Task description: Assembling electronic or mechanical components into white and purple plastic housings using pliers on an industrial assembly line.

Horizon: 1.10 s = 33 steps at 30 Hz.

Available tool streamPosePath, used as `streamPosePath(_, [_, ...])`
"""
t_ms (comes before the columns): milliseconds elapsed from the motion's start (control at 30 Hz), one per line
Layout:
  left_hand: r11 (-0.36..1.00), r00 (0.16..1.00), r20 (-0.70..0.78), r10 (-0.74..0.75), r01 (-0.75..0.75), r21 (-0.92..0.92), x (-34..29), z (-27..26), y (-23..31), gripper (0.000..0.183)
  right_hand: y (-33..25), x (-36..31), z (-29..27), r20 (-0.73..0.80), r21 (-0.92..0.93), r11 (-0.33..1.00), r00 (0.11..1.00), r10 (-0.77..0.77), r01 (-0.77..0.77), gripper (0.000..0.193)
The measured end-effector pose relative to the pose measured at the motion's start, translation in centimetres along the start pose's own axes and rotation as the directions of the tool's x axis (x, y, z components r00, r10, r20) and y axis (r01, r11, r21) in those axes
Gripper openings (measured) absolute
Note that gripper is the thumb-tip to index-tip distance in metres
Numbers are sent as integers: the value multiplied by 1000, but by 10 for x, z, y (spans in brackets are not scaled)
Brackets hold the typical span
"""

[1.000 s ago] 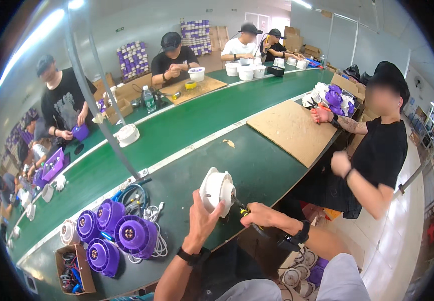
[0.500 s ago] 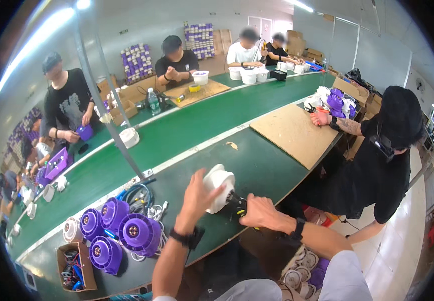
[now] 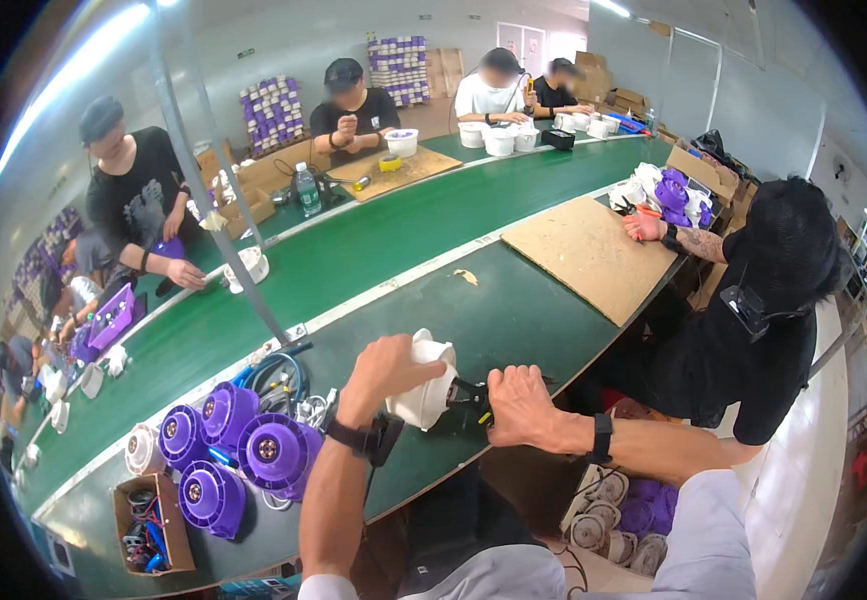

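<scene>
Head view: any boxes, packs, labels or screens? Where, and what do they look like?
Small cardboard box: lower left on the bench, open, brown, holding small parts.
Stacked packs: back wall, left of centre, purple and white.
More stacked packs: back wall, centre, purple and white.
Cardboard cartons: right bench end, brown, open.
No screens seen.

Left arm: bare forearm rises from the lower edge, a dark watch at the wrist.
Left hand (image 3: 385, 367): fingers curled closed, knuckles up.
Right arm: comes in from the right, a dark band at the wrist.
Right hand (image 3: 519, 405): clenched in a grip, level with the left.
</scene>
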<state>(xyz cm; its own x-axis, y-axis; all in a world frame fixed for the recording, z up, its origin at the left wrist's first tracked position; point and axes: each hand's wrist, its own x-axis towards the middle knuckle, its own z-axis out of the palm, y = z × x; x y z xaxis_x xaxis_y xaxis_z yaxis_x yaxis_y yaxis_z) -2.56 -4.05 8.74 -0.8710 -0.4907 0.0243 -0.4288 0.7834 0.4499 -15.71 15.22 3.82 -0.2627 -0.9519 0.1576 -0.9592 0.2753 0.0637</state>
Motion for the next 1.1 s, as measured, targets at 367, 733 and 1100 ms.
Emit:
streamPosePath(367, [949,908,-418,15,-145,-281,-26,63,12,61,30,-5,31,546,725,550,833,-92,-414,44])
streamPosePath(733, [983,977,-209,-43,4,-181,34,25,4,53,20,3,7,4,60,992,994,108,-108,42])
streamPosePath(1100, [798,955,-246,-164,-18,-602,28,38,-2,84,39,6,-11,96,181,972,987,132,-148,42])
